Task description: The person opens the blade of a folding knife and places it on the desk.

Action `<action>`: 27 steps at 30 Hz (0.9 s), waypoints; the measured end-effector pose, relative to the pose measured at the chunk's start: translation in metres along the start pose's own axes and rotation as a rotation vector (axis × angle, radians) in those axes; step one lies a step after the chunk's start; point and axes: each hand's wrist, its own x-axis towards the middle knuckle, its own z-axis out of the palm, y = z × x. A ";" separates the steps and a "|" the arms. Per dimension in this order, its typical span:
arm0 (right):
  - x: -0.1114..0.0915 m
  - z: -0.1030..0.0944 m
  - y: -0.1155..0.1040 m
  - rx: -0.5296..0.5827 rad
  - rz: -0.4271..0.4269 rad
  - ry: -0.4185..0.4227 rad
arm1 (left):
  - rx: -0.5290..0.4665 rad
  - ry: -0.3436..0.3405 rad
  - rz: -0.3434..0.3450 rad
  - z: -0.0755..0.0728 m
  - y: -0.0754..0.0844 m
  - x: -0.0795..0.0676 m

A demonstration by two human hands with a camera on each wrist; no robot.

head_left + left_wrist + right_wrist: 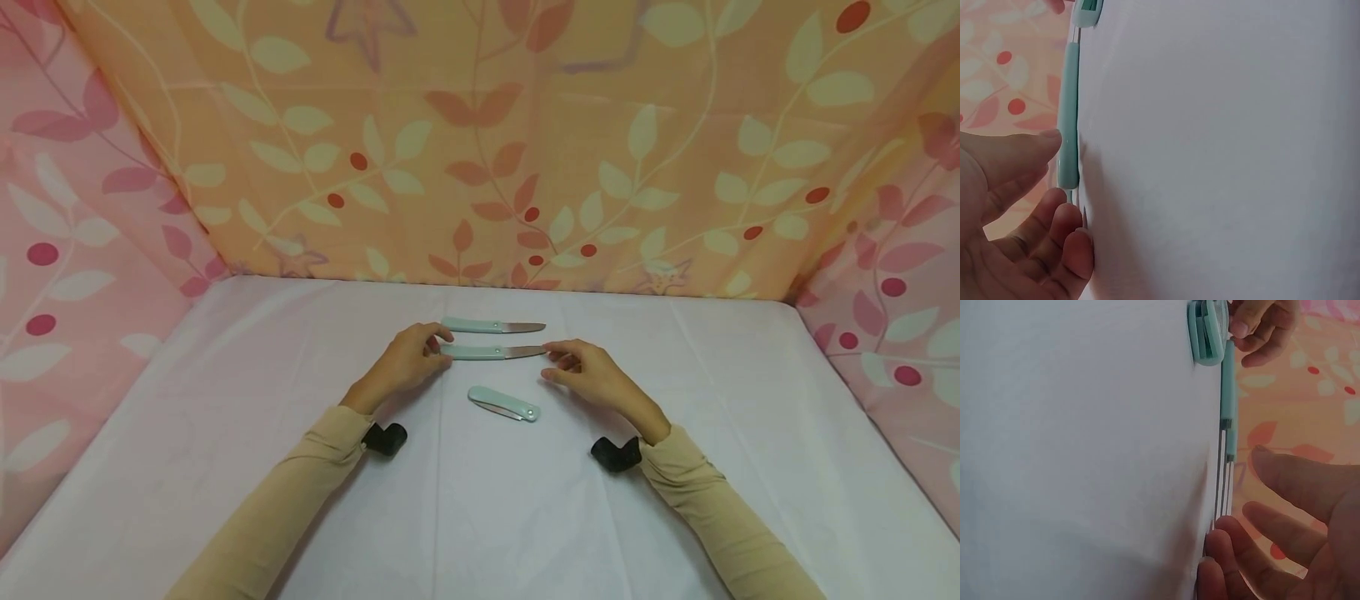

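Observation:
Two unfolded folding knives with pale green handles lie one behind the other, blades to the right: a rear knife (472, 325) and a front knife (480, 353). My left hand (408, 358) is at the handle end of the front one, thumb and forefinger spread about it. In the left wrist view its thumb (1035, 150) overlaps the handle (1069, 112). Loosely bent, the fingers of my right hand (592, 373) reach the front knife's blade tip, thumb apart. A third, folded knife (504, 403) lies closer to me, between the wrists.
A white cloth covers the table (480, 517). Behind it hangs an orange leaf-patterned curtain (480, 150), with pink patterned cloth (67, 275) at both sides. Each wrist wears a black camera (386, 439).

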 end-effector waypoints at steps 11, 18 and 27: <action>-0.017 0.003 -0.005 -0.003 -0.082 -0.018 | -0.032 -0.009 0.057 0.002 0.013 -0.016; -0.026 0.008 -0.009 0.001 -0.126 -0.047 | -0.034 -0.061 0.087 0.008 0.023 -0.023; -0.036 0.013 -0.014 -0.012 -0.170 -0.072 | -0.044 -0.128 0.119 0.018 0.032 -0.036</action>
